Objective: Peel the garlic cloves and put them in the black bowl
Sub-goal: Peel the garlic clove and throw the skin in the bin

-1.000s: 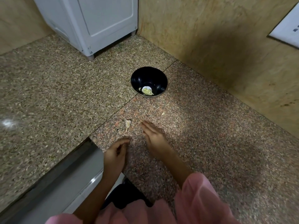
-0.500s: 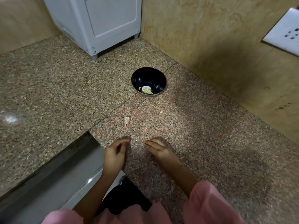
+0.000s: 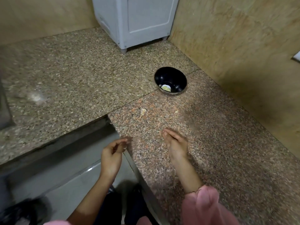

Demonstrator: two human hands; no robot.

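Observation:
The black bowl (image 3: 177, 75) stands on the granite counter near the right wall, with a pale peeled garlic clove (image 3: 165, 87) lying in its bottom. A scrap of garlic skin (image 3: 142, 112) lies on the counter between the bowl and my hands, and a smaller bit (image 3: 176, 111) lies to its right. My left hand (image 3: 112, 154) hovers at the counter's inner corner, fingers curled against the thumb with nothing visible in them; it is blurred. My right hand (image 3: 176, 143) rests over the counter with straight fingers, holding nothing.
A grey-white appliance (image 3: 134, 20) stands on feet at the back of the counter. Tan walls close in the back and right sides. The counter (image 3: 227, 143) is cut away at lower left, over a grey surface (image 3: 65, 184).
Both hands have drawn back toward my body, away from the garlic skin, and moved further apart. The view has swung left, so the bowl now sits further right.

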